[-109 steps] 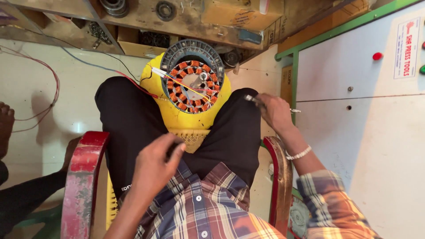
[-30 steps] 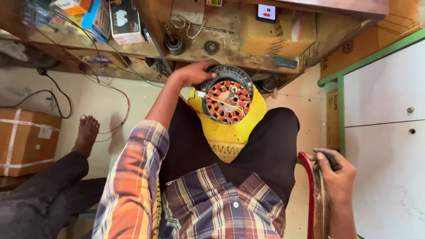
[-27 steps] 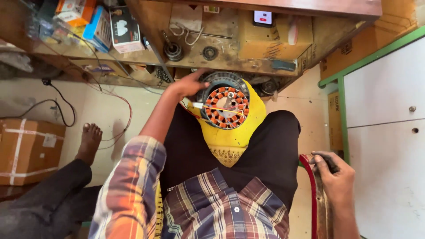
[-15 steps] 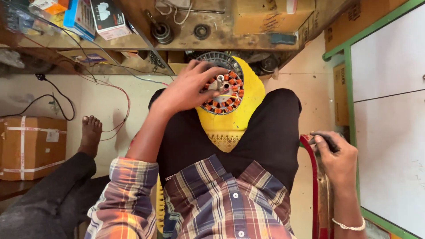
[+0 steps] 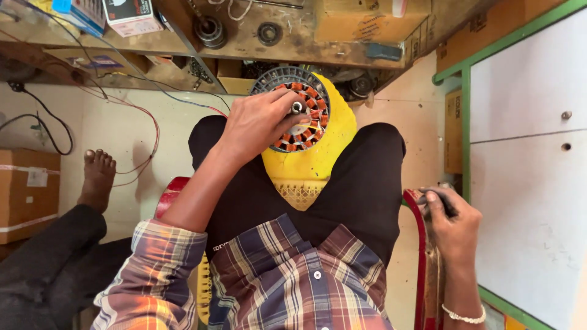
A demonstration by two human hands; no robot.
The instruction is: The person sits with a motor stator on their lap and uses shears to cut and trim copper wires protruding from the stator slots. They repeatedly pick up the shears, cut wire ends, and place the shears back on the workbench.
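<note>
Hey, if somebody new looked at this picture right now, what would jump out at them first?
The round motor stator with orange copper coils, resting on a bright yellow stool between the seated person's knees, centre frame. The left hand lies over it, fingers at the middle shaft. At lower right, the right hand grips a dark tool beside the red chair arm.
</note>
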